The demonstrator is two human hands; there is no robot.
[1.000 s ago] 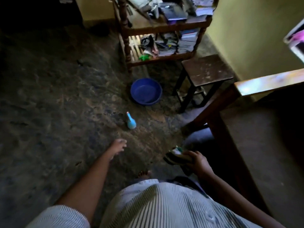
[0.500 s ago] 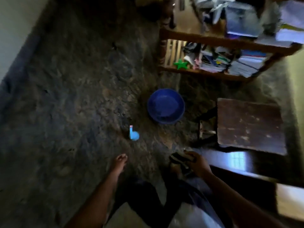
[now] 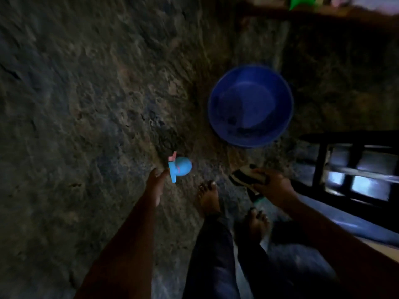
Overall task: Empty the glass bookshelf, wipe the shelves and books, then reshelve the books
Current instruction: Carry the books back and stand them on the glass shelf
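— What are the hands doing?
— Nearest, the right hand [image 3: 274,186] is curled round a dark cloth [image 3: 244,178], held ready for wiping, I'd judge. The left hand [image 3: 156,182] reaches down, fingers straight and together, tips just beside the light-blue bottle [image 3: 180,167] on the floor, not gripping it.
— And beyond?
— A blue basin [image 3: 218,126] sits past the bottle, probably for rinsing. The bookshelf [image 3: 323,14] shows only as a board at the far top edge.
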